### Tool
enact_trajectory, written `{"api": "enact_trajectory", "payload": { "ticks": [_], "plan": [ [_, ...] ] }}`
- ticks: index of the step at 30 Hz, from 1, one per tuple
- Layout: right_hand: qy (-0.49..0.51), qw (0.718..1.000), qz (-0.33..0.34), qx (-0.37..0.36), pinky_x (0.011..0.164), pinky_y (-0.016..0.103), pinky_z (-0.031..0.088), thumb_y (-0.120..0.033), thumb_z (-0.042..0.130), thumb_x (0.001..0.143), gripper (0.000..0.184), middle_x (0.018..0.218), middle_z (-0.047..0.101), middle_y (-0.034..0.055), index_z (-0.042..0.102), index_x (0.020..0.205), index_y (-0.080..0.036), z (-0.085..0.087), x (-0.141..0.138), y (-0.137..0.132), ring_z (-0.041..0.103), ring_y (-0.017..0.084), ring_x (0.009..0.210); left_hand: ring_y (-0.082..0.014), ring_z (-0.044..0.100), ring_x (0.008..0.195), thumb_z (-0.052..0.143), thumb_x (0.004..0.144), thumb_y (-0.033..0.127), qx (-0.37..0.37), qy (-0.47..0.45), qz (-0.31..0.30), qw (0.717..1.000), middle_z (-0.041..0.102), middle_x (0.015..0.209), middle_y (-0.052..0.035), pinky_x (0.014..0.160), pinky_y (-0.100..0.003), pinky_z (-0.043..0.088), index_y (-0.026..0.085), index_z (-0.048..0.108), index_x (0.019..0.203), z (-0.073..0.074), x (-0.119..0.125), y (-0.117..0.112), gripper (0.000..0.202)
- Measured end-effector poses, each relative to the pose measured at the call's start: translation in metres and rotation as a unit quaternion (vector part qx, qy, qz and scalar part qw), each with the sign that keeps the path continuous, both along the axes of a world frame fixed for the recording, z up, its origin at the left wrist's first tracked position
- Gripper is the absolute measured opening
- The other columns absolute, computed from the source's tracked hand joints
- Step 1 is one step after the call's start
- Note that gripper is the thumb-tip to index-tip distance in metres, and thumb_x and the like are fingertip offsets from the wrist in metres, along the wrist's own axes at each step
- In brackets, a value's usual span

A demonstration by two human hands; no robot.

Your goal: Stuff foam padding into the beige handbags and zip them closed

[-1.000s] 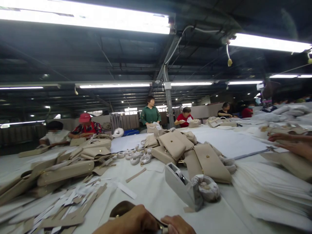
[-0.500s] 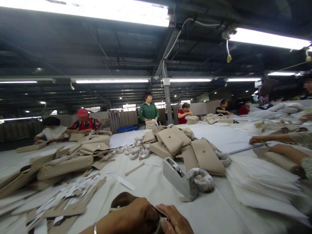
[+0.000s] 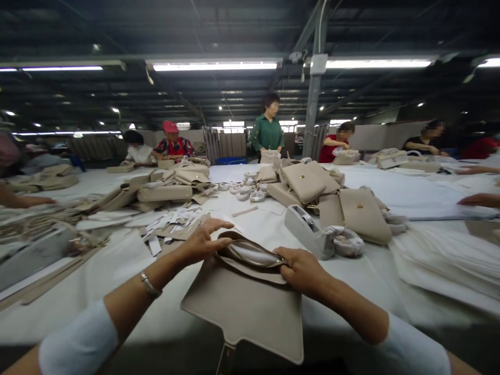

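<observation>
A beige handbag lies at the near edge of the table, its flap hanging toward me and its mouth facing up. White lining or paper shows inside the mouth, with a zip along the rim. My right hand is closed on the right end of this mouth, thumb and fingers pinching the rim. At the left end, my left hand has its fingers stretched out and thumb apart, touching the rim. A silver bracelet circles my left wrist.
A grey tape dispenser stands beyond my right hand, next to a wrapped roll. Beige bags are heaped behind it. Paper and leather strips lie left, white sheets right. Several co-workers sit or stand around the table.
The view has tilted down and turned left. The bag now lies with its mouth and flap in sight. My hands have moved apart, and the left has opened its fingers.
</observation>
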State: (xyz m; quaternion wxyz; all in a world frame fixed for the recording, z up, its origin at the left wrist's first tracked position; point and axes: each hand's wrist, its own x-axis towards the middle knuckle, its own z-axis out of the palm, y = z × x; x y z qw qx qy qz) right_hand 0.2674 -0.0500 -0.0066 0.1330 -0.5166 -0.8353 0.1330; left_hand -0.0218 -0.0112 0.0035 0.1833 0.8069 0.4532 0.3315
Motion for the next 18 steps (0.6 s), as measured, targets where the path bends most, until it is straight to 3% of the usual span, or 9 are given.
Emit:
{"api": "enact_trajectory", "payload": {
  "ticks": [3, 6, 9, 11, 14, 18],
  "plan": [
    [0.002, 1.0, -0.001, -0.019, 0.077, 0.028, 0.04, -0.016, 0.044, 0.075, 0.038, 0.098, 0.069, 0.0035, 0.061, 0.107, -0.024, -0.001, 0.003, 0.006, 0.061, 0.02, 0.092, -0.0297, 0.046, 0.121, 0.069, 0.072, 0.045, -0.155, -0.071, -0.02, 0.985, 0.052, 0.132, -0.0095, 0.099, -0.043, 0.04, 0.023, 0.05, 0.13, -0.02, -0.025, -0.001, 0.065],
    [-0.026, 1.0, 0.008, 0.012, 0.089, 0.033, 0.039, -0.019, 0.047, 0.074, 0.057, 0.125, 0.059, 0.0094, 0.047, 0.131, -0.02, 0.001, 0.002, 0.01, 0.054, 0.024, 0.111, -0.0264, 0.052, 0.114, 0.065, 0.077, 0.042, -0.232, -0.176, -0.067, 0.954, 0.051, 0.131, -0.0096, 0.095, -0.04, 0.043, 0.023, 0.038, 0.138, -0.037, -0.025, -0.002, 0.069],
    [-0.065, 0.986, 0.022, 0.153, 0.101, 0.042, 0.03, -0.02, 0.055, 0.073, 0.066, 0.138, 0.045, 0.0146, 0.04, 0.137, -0.014, 0.007, -0.009, 0.005, 0.04, 0.029, 0.124, -0.0239, 0.052, 0.111, 0.059, 0.083, 0.037, -0.205, -0.23, -0.069, 0.949, 0.052, 0.128, -0.0088, 0.094, -0.037, 0.042, 0.02, 0.038, 0.137, -0.047, -0.013, 0.001, 0.06],
    [-0.086, 0.972, 0.063, 0.211, 0.099, 0.042, 0.031, -0.021, 0.058, 0.076, 0.051, 0.127, 0.053, 0.0125, 0.05, 0.127, -0.016, 0.012, -0.022, 0.0, 0.044, 0.028, 0.116, -0.0221, 0.053, 0.108, 0.056, 0.084, 0.033, -0.17, -0.255, -0.07, 0.949, 0.054, 0.123, -0.0083, 0.094, -0.036, 0.041, 0.018, 0.04, 0.133, -0.05, -0.006, 0.005, 0.053],
    [-0.133, 0.963, 0.122, 0.202, 0.085, 0.033, 0.039, -0.02, 0.05, 0.086, 0.021, 0.101, 0.06, 0.0079, 0.061, 0.103, -0.019, 0.016, -0.041, 0.002, 0.051, 0.021, 0.095, -0.0191, 0.054, 0.099, 0.055, 0.082, 0.028, -0.137, -0.27, -0.075, 0.95, 0.058, 0.111, -0.0066, 0.088, -0.033, 0.042, 0.015, 0.045, 0.123, -0.052, -0.001, 0.011, 0.044],
    [-0.191, 0.954, 0.133, 0.191, 0.074, 0.03, 0.038, -0.016, 0.044, 0.09, 0.018, 0.09, 0.06, 0.0067, 0.062, 0.089, -0.018, 0.017, -0.052, 0.021, 0.051, 0.019, 0.084, -0.0152, 0.053, 0.082, 0.052, 0.079, 0.023, -0.138, -0.225, -0.06, 0.963, 0.059, 0.096, -0.0035, 0.075, -0.028, 0.043, 0.014, 0.052, 0.111, -0.052, -0.004, 0.017, 0.033]
  ]
}}
